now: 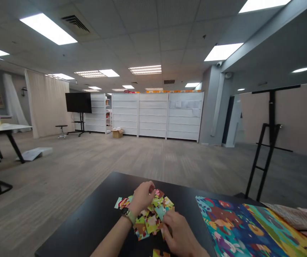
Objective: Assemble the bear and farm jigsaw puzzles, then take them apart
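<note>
A heap of colourful jigsaw puzzle pieces lies on the black table, overlapping one another. Over its far side reaches my left hand, closed, with fingers curled down and a watch on the wrist. Whatever its fingertips hold is hidden. At the near right edge of the heap, my right hand is closed with bent fingers; an orange-edged puzzle piece shows at its thumb and forefinger. A separate yellow puzzle piece lies nearer to me, cut off by the frame's bottom edge.
Right of the heap lies a bright illustrated sheet with animal pictures, beside folded cloth. The black table ends just beyond the heap. A black stand rises behind the right corner. White shelves and a screen are farther off.
</note>
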{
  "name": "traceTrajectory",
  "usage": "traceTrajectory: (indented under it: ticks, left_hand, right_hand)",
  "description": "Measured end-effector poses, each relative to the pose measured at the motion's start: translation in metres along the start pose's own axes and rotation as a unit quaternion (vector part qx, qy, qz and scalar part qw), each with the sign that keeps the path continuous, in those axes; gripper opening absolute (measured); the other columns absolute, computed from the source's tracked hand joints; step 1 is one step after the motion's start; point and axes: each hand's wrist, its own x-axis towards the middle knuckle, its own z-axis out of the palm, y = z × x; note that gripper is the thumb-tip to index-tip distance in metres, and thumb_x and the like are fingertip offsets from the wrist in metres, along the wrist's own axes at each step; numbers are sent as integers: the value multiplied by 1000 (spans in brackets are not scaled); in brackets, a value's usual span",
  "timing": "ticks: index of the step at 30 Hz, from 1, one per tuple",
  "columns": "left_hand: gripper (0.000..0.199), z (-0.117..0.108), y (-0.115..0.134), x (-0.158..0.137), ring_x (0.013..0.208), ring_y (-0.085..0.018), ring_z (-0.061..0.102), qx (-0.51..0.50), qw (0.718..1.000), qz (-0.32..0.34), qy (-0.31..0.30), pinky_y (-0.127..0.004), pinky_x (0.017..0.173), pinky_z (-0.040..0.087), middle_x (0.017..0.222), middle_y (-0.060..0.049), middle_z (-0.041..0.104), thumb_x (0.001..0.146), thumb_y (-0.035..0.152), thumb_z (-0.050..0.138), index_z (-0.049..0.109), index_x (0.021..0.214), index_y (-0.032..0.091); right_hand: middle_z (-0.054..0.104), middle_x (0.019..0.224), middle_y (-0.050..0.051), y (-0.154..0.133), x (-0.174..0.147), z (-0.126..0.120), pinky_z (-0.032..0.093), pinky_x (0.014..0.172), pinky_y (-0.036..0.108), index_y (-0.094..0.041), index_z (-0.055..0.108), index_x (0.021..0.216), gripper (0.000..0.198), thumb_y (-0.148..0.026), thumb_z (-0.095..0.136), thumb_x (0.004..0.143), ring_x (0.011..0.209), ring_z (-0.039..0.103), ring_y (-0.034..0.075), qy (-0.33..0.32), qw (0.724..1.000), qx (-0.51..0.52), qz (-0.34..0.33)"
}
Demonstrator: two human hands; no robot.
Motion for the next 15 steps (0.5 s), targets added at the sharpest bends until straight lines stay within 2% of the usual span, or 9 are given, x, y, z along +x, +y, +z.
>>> traceTrajectory:
  ticks: [3,6,8,10,13,15]
  left_hand:
    - [34,24,-7,29,117,-24,56,-10,998,46,-33,-32,95,41,121,-7,68,87,19,54,65,119,23]
    - [44,48,-13,41,120,-28,55,-17,995,67,-70,-36,99,41,128,-7,66,82,17,58,65,124,25]
    - [42,59,-19,42,114,-30,58,-23,994,69,-84,-39,97,43,122,-8,68,80,17,58,69,121,25]
    - [44,63,-26,42,110,-31,59,-32,994,68,-85,-40,95,43,115,-9,69,80,16,57,70,120,25]
    - [49,60,-36,41,103,-26,62,-60,994,63,-72,-34,91,45,109,-9,67,78,11,54,69,123,23]
    - [44,54,-41,40,96,-22,63,-82,994,53,-56,-30,86,46,104,-7,66,79,10,52,71,116,22]
  right_hand:
    - [69,87,1,15,-3,23,41,68,25,-22,63,82,7,-16,60,82,80,63,19,-64,994,-8,-84]
    - [70,88,1,32,-6,43,41,63,24,-24,65,81,8,-17,63,85,76,62,18,-111,986,-25,-125]
    - [69,92,0,34,-8,44,41,64,23,-25,67,84,11,-15,63,85,79,62,18,-127,987,2,-98]
    - [68,98,0,26,-10,34,40,67,22,-26,69,87,16,-12,63,82,82,62,16,-156,985,51,-55]
    - [68,94,0,5,-10,10,39,67,20,-23,69,89,16,-13,64,78,79,59,15,-215,969,122,21]
    - [68,88,-1,-9,-10,-5,38,66,20,-22,68,90,16,-15,66,76,73,56,13,-234,955,173,64]
